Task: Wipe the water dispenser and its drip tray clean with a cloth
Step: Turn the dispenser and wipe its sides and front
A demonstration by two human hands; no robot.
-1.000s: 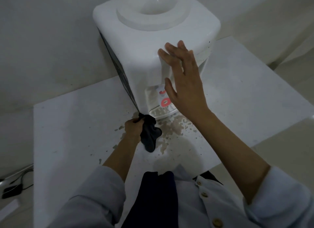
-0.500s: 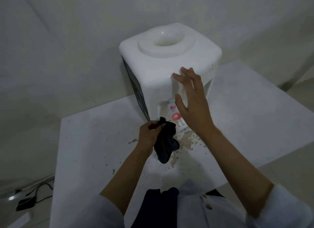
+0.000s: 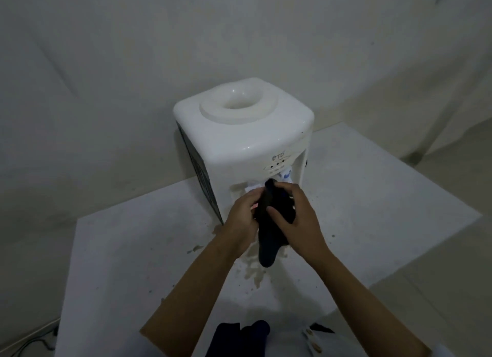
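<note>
Together we hold the dark, limp cloth (image 3: 269, 231) just before the white plastic water dispenser (image 3: 241, 133) on the stained white tabletop (image 3: 127, 250). Our left hand (image 3: 241, 223) grips its upper edge; our right hand (image 3: 298, 218) curls round it, thumb pressing, both forearms reaching forward.

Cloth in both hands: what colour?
Black, or very dark navy, cloth; head view, the only one.

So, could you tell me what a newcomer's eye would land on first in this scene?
Probably the dark cloth, gripped by the left hand and right hand in front of the white water dispenser. Next come the brownish stains on the white table, just below the cloth.
</note>
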